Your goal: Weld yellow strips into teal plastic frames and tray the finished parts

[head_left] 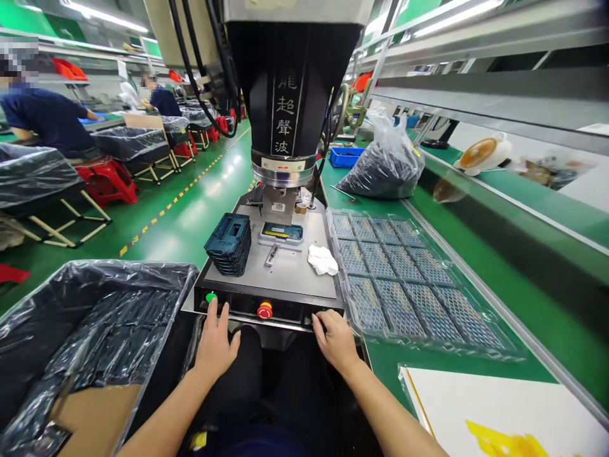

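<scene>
Two hands rest at the front of an ultrasonic welding machine, whose black head, marked with white characters, hangs over a grey base plate. Left of the machine stands a big bin lined with black plastic and holding dark parts. Right of the plate, on the green bench, lies a clear tray of square compartments, its near edge just beside the right hand. Farther back on the bench sits a tied clear bag full of dark pieces. On the plate's left side is a stack of dark blue-green housings. One more housing lies in the fixture right under the head, and a crumpled white cloth lies near the plate's right edge. The left hand lies flat with its fingers apart and stretched forward, one fingertip touching the green button at the left end of the front panel. The right hand has its fingers bent and close together, their tips on the panel's right end, hiding whatever is beneath them. Between the hands, untouched, sits a red button.
</scene>
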`<state>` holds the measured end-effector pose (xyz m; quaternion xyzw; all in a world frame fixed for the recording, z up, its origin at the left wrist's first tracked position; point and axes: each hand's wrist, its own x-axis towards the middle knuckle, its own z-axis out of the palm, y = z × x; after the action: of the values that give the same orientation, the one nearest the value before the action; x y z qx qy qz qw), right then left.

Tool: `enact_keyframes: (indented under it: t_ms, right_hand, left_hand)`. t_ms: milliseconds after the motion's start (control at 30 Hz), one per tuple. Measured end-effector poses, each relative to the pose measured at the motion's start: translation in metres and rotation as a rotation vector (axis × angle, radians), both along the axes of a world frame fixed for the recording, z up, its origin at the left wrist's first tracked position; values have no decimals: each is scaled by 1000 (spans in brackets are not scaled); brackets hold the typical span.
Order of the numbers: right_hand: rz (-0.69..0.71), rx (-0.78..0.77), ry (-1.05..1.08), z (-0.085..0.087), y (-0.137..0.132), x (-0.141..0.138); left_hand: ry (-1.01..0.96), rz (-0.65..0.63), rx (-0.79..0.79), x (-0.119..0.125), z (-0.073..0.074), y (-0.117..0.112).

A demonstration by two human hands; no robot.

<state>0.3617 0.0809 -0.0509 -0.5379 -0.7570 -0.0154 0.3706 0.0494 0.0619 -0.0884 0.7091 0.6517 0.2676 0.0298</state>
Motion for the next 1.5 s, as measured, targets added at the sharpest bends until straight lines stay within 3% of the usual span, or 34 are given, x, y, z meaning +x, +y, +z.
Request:
enact_keyframes:
  t_ms: [167, 333, 467, 567, 700, 900, 1033, 1133, 1267, 1500]
  right_hand:
    - [8, 9, 38, -1, -3, -2]
    - [80, 41, 100, 4, -8, -5]
    - [136, 2, 84, 3, -9, -8]
    - [150, -13, 83, 2, -9, -9]
    - [151, -22, 93, 2, -8, -8]
    - [165, -16, 128, 6, -11, -10]
    - [177, -53, 129, 29, -4, -12]
    - [130, -71, 111, 55, 20, -14]
    - [47, -92, 99, 80, 76, -19]
    - [-104, -156, 0, 72, 174, -31]
  left_hand:
    - [-48, 5, 45, -8, 4, 1]
    - [-41, 177, 94, -33, 5, 3]
    - [120, 416, -109, -72, 0, 3]
    - [160, 579, -361, -101, -8, -2]
    - [78, 614, -724, -118, -20, -10]
    - [98, 651, -750, -111, -16, -12]
    - [82, 658, -751, -108, -13, -12]
    - [67, 652, -735, -110, -16, -12]
    - [60, 642, -718, -111, -20, -13]
    - [42, 629, -709, -107, -15, -14]
